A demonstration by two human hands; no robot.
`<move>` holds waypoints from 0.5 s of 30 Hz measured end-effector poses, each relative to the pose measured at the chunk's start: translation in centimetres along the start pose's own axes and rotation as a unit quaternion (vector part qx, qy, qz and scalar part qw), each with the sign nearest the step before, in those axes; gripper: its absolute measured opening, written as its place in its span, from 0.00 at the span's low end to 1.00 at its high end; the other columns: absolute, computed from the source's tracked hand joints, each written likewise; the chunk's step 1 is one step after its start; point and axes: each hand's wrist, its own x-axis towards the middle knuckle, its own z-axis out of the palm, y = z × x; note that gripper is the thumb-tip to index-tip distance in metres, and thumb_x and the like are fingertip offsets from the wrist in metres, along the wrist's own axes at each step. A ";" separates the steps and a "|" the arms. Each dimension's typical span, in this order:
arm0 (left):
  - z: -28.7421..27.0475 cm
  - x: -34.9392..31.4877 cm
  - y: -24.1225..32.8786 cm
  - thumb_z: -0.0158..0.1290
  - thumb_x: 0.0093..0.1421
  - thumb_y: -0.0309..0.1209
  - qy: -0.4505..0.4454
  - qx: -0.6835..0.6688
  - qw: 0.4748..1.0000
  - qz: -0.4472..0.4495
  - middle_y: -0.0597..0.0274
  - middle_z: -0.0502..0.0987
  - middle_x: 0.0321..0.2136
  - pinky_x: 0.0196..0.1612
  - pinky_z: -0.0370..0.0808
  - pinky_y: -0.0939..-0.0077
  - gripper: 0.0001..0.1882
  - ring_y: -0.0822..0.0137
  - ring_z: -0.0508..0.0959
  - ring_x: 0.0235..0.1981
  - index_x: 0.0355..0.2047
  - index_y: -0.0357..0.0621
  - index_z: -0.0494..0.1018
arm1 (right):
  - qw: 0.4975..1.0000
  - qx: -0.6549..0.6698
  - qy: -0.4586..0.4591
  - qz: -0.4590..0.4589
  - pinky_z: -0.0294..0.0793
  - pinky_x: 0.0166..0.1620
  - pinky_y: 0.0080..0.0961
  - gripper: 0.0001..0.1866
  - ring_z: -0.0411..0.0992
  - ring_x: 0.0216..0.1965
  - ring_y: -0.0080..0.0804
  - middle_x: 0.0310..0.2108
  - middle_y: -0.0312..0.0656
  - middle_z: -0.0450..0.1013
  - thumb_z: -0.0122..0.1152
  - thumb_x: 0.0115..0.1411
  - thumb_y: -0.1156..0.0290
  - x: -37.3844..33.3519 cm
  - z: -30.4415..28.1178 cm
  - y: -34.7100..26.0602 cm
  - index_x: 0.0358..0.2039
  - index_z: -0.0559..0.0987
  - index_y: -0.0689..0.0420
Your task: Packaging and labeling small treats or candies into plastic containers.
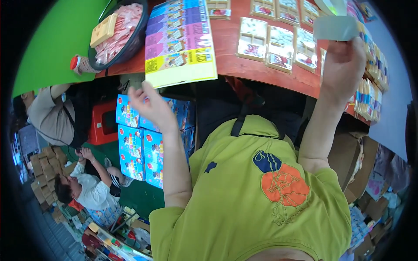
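Note:
My left hand [150, 106] has its fingers apart and nothing in it. Its fingertips are just below the near edge of a colourful printed sheet or flat box [180, 43] with purple, blue and yellow bands; I cannot tell if they touch. Over the right of the table, my right hand [344, 67] pinches a pale, translucent greenish rectangular piece [334, 28]. Beneath and left of it lie several small compartment trays [279, 48], with whitish contents and red picture parts. A clear, rounded item [332, 6] with a bright green patch sits just beyond the piece.
A dark basket [141, 39] of pink packets with a yellowish tray [103, 30] stands at far left, near a red-capped jar [81, 64]. Stacked packs [369, 98] line the right edge of the red table [226, 48]. Blue boxes [130, 148] and a red stool [103, 124] stand below; people sit at left.

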 end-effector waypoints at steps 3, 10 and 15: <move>-2.5 -2.6 3.6 0.50 0.70 0.43 -0.125 -0.161 0.979 0.010 0.54 0.74 0.40 0.48 0.74 0.69 0.28 0.66 0.76 0.43 0.58 0.29 0.65 | 0.971 -0.076 -0.162 -0.157 0.74 0.51 0.25 0.06 0.75 0.45 0.32 0.44 0.46 0.76 0.50 0.65 0.80 -5.1 2.6 -1.8 0.37 0.77 0.64; -0.3 -9.1 10.8 0.44 0.74 0.34 -0.441 -0.412 0.756 -0.253 0.56 0.77 0.49 0.51 0.73 0.77 0.18 0.72 0.76 0.49 0.54 0.31 0.71 | 0.863 -0.258 -0.299 -0.315 0.63 0.58 0.43 0.18 0.74 0.46 0.38 0.43 0.39 0.75 0.71 0.44 0.69 -13.2 4.1 0.6 0.38 0.78 0.53; 2.1 -7.8 10.2 0.47 0.72 0.34 -0.464 -0.415 0.723 -0.299 0.52 0.81 0.39 0.39 0.79 0.71 0.14 0.64 0.82 0.36 0.44 0.34 0.73 | 0.875 -0.284 -0.318 -0.228 0.62 0.60 0.43 0.23 0.70 0.53 0.40 0.49 0.42 0.72 0.71 0.46 0.70 -11.1 -0.7 -0.1 0.45 0.79 0.53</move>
